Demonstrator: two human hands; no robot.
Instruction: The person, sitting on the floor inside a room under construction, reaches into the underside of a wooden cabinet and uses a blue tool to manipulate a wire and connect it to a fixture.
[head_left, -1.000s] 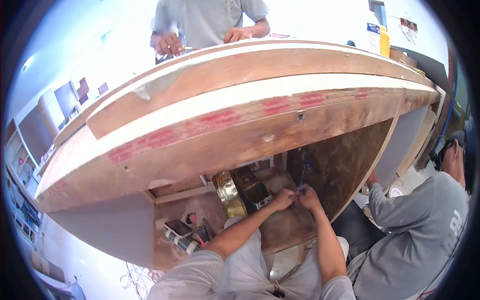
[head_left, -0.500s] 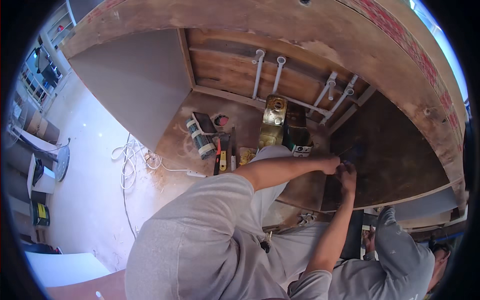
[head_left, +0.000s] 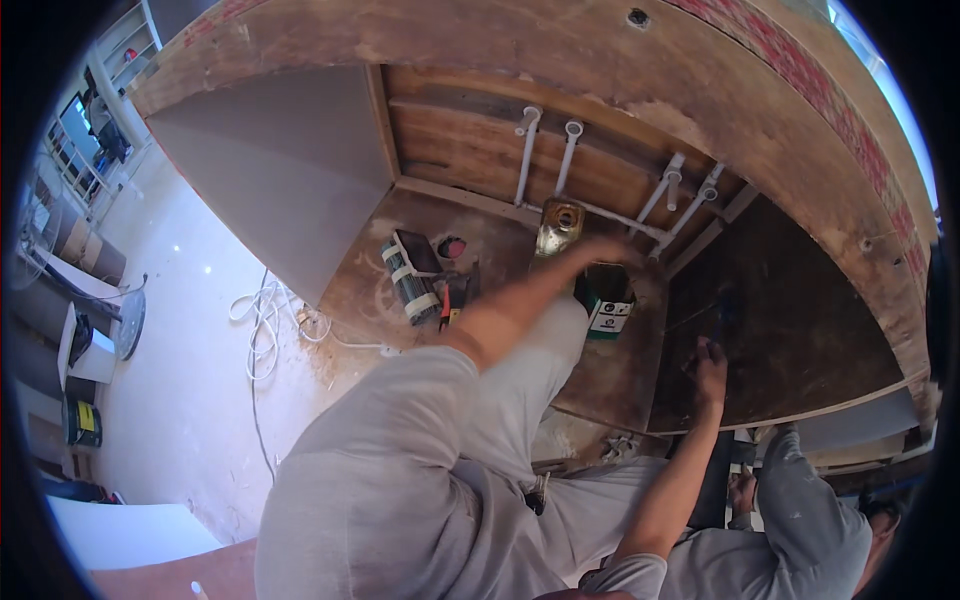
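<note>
My left hand (head_left: 618, 252), smeared by motion, is stretched above a green and white carton (head_left: 609, 312) with an open top. Its fingers cannot be made out. My right hand (head_left: 709, 366) is closed near a dark brown panel (head_left: 790, 310), fingertips pressed together; whatever lies in them is too small to name. Beyond my left forearm stands a shiny gold-coloured metal can (head_left: 559, 226), partly covered by the arm. A red-and-black handled tool (head_left: 446, 303) lies left of that forearm.
A strapped dark bundle (head_left: 410, 285) lies on the cabinet floor beside a dark flat rectangular thing (head_left: 418, 251). White pipes (head_left: 527, 155) rise at the cabinet's back. A white cable (head_left: 262, 325) is coiled on the floor. Another person in grey (head_left: 800, 510) is close at lower right.
My left hand has left my right hand and swung away up and left, over the carton. My right hand has shifted slightly down and right. The view has shifted a little.
</note>
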